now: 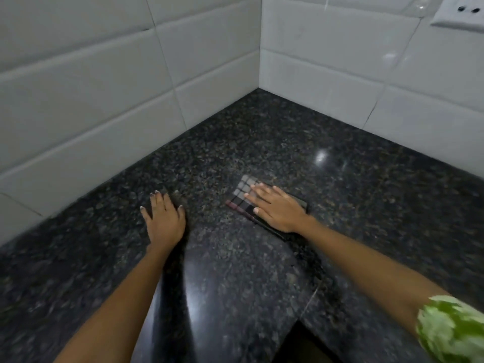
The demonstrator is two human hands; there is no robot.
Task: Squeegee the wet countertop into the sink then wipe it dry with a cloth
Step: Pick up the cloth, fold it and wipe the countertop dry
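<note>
The right hand (277, 209) hides much of the checked cloth (242, 195); the socket plate (461, 14) is cut off.

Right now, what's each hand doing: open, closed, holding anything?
Left hand: open, flat on the bare countertop, holding nothing.
Right hand: open, palm pressed flat on the checked cloth, not gripping it.

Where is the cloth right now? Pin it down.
In the head view, the checked cloth lies flat on the dark granite countertop, right of centre, under the right hand, with the left hand apart beside it.
</note>
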